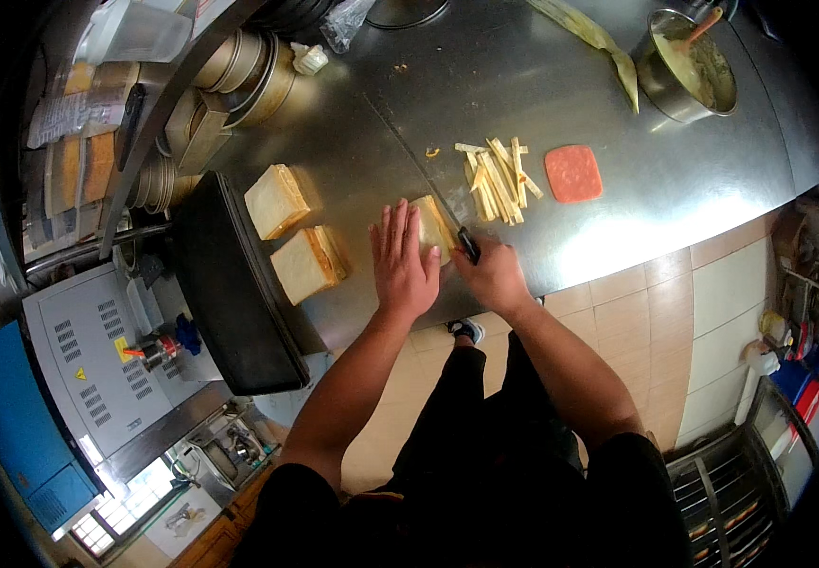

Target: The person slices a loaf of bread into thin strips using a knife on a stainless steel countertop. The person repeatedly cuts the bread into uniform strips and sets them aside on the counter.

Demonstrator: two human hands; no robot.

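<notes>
My left hand (404,263) lies flat with its fingers on a sandwich of white bread (432,226) on the steel table. My right hand (491,270) grips the black handle of a long knife (416,160), whose blade runs along the right edge of that sandwich. To the left stand two thick sandwiches (274,202) (304,266) with orange filling at their cut sides. A pile of cut bread crust strips (498,181) lies to the right of the blade, and beyond it a square pink slice of ham (573,174).
Black baking trays (228,284) stand at the table's left end. Round metal pans (264,85) are stacked behind them under a shelf. At the far right is a steel pot (690,71) of pale mixture with a spatula, beside an empty piping bag (594,39).
</notes>
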